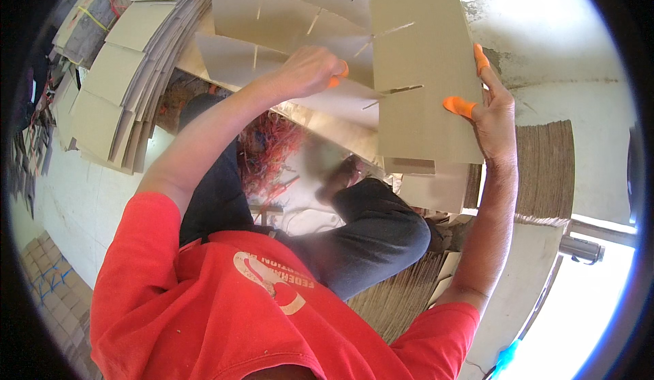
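My right hand (496, 117) grips a slotted cardboard sheet (426, 124) by its right edge, with the thumb on the near face and a finger at the edge. The sheet stands raised, and two slots show in it. Slotted cardboard strips (235, 56) stand in rows to its left, over a wooden board (327, 121). In front of these strips is my left hand (312, 72), its fingers curled closed; what they pinch, if anything, is hidden. Orange finger covers sit on digits of both hands.
Overlapping cardboard sheets (126, 59) are piled at the left. A tall cardboard stack (545, 169) stands at the right, another stack (398, 295) beside my leg. Red stringy scraps (272, 152) lie below the board. A pale wall (565, 59) rises at the far right.
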Available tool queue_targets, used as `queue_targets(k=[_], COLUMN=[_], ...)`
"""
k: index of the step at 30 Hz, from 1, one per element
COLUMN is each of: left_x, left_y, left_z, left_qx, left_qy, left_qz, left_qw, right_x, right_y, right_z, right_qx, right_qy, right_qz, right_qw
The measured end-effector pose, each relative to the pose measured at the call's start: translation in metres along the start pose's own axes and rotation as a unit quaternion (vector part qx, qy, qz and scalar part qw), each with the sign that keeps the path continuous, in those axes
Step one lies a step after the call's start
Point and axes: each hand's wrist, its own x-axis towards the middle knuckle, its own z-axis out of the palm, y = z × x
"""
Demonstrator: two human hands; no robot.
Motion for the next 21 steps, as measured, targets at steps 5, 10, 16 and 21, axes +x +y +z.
queue_targets(k=[5, 10, 16, 21], left_x=[0.000, 0.003, 0.001, 0.001], left_y=[0.000, 0.000, 0.000, 0.003], left_z=[-0.003, -0.002, -0.002, -0.005], left_qx=[-0.004, -0.007, -0.009, -0.008], left_qy=[-0.010, -0.018, -0.016, -0.013], left_qz=[-0.007, -0.008, -0.009, -0.015], left_qw=[1.000, 1.000, 1.000, 1.000], right_x=[0.004, 0.005, -0.004, 0.006], right_y=[-0.020, -0.003, -0.013, 0.020], right_z=[0.004, 0.002, 0.006, 0.027], right_qx=[-0.004, 0.018, 0.033, -0.002], right_qy=[0.009, 0.014, -0.006, -0.067], right_qz=[0.060, -0.008, 0.032, 0.014], right_qw=[0.998, 1.000, 0.999, 0.998])
